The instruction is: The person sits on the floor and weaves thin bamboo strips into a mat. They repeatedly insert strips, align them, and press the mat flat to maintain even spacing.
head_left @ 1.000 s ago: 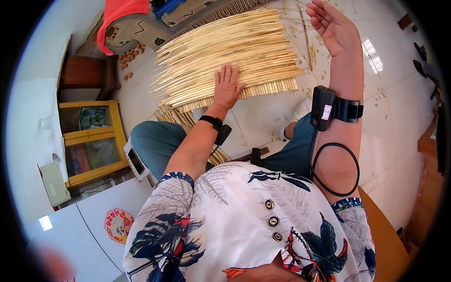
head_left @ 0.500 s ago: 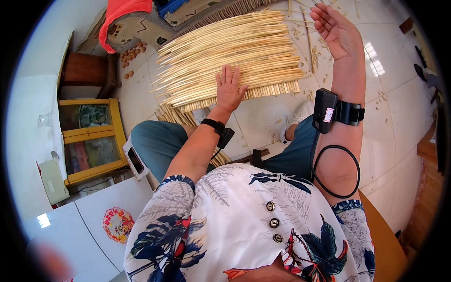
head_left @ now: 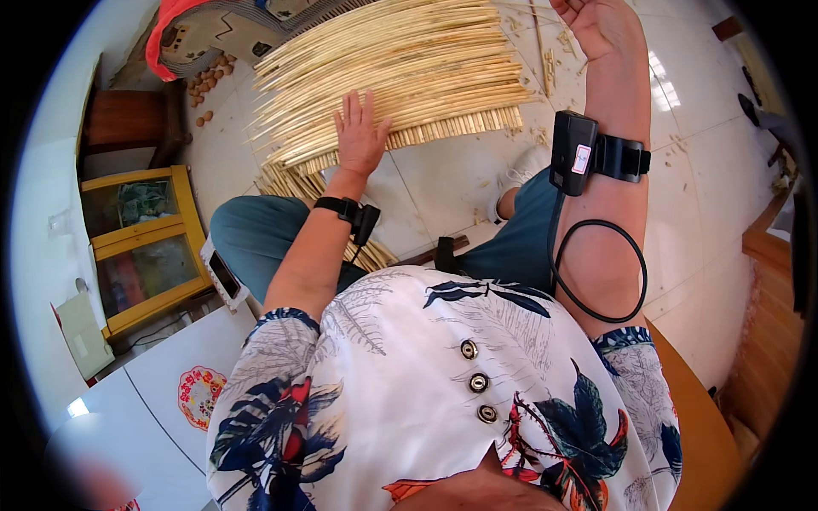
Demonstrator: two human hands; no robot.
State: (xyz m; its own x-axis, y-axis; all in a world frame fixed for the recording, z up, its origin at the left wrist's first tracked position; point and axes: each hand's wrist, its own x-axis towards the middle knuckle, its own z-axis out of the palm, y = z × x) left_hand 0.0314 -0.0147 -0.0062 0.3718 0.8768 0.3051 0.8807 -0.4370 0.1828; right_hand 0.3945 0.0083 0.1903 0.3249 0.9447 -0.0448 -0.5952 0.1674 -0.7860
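Note:
A wide mat of pale straw-coloured stalks (head_left: 400,72), laid side by side, spreads over the tiles in front of me. My left hand (head_left: 361,143) lies flat across its near left part, palm down, fingers stretched out. Beyond the mat's right side, my right hand (head_left: 599,30) is raised at the top edge of the view. Its fingers are loosely bent and partly cut off by that edge; I see nothing in them. More stalks (head_left: 290,182) stick out under the mat's near left corner, beside my left knee.
Loose stalk pieces (head_left: 548,72) and chips litter the tiled floor (head_left: 682,196) to the right. A patterned sofa (head_left: 213,43) with a red cloth (head_left: 158,47) stands at the far left, near several round brown things (head_left: 204,83). A yellow-framed glass cabinet (head_left: 183,196) is at left.
The whole view has shifted, so the mat and both arms appear further left and higher. My left hand stays flat on the stalks; the right fingertips now pass out of view.

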